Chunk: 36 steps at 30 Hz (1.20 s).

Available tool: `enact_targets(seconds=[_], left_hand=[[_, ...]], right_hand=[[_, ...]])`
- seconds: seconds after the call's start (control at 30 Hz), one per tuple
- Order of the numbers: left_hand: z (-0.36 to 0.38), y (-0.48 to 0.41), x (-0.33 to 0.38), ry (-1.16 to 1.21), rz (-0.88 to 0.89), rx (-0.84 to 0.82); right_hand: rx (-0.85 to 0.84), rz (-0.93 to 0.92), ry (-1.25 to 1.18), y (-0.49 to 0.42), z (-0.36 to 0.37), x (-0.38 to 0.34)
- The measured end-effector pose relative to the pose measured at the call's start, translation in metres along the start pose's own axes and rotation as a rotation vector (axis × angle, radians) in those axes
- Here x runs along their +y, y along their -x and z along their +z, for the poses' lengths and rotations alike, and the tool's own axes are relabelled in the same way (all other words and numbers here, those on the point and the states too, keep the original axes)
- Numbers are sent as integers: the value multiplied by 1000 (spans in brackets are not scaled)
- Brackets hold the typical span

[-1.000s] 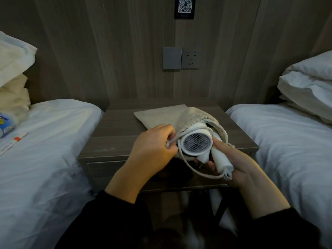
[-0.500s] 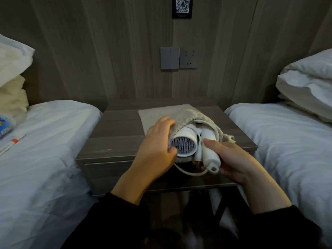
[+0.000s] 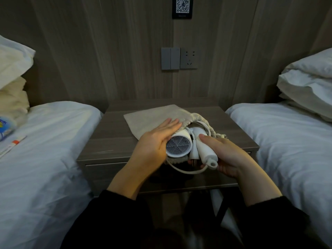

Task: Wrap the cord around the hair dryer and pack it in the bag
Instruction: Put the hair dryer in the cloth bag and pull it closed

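Observation:
A white hair dryer (image 3: 178, 147) lies half inside the mouth of a beige drawstring bag (image 3: 156, 117) on the nightstand (image 3: 111, 141). Its round mesh back faces me and its folded handle (image 3: 206, 152) sticks out toward me. A loop of white cord (image 3: 186, 170) hangs out below the dryer, past the nightstand's front edge. My left hand (image 3: 156, 144) is flat and open, with the palm against the dryer's left side and fingers on the bag's rim. My right hand (image 3: 226, 155) cups the handle from the right and below.
White beds flank the nightstand on the left (image 3: 45, 150) and right (image 3: 291, 141), each with pillows at the wall. A wall socket and switches (image 3: 179, 58) sit above the nightstand. A blue-white packet (image 3: 5, 126) and a thin stick (image 3: 14, 143) lie on the left bed.
The dryer has gone deeper into the bag and the hanging cord loop has shortened. My left hand let go of the bag's rim and opened flat against the dryer.

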<state>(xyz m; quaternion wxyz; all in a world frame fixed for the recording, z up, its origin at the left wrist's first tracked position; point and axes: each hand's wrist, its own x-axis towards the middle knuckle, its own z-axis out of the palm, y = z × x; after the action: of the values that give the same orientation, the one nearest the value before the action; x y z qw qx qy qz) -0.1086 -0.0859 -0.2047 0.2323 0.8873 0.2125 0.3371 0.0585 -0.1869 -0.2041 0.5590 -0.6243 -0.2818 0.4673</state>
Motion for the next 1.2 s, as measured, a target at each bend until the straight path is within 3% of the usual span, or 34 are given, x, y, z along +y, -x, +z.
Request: enact_targets(seconds=[0.17, 0.3, 0.47, 0.6, 0.67, 0.73, 0.8, 0.9, 1.03, 1.13, 1.2], left_hand=[[4, 3, -1, 18, -33, 164], [7, 2, 0, 155, -79, 292], [5, 4, 10, 342, -72, 297], [-4, 2, 10, 445, -59, 229], [-5, 2, 1, 340, -109, 200], [-5, 2, -9, 127, -96, 186], [-5, 3, -16, -53, -53, 145], [-3, 3, -17, -188, -36, 56], [3, 3, -14, -242, -25, -65], [8, 6, -18, -327, 29, -56], [10, 7, -18, -392, 35, -49]], right_hand=[[-169, -26, -205, 6, -1, 5], [-345, -170, -118, 13, -3, 6], [-240, -315, 176, 12, -8, 8], [-48, -344, 24, 4, -5, 17], [52, -336, -38, 0, 2, 24], [82, -364, 87, -4, 1, 26], [-13, -374, 289, -1, -5, 22], [-101, -334, 375, 3, -18, 15], [81, -488, 459, 3, -20, 12], [168, -568, 418, 3, -21, 12], [346, -663, 451, -1, -26, 11]])
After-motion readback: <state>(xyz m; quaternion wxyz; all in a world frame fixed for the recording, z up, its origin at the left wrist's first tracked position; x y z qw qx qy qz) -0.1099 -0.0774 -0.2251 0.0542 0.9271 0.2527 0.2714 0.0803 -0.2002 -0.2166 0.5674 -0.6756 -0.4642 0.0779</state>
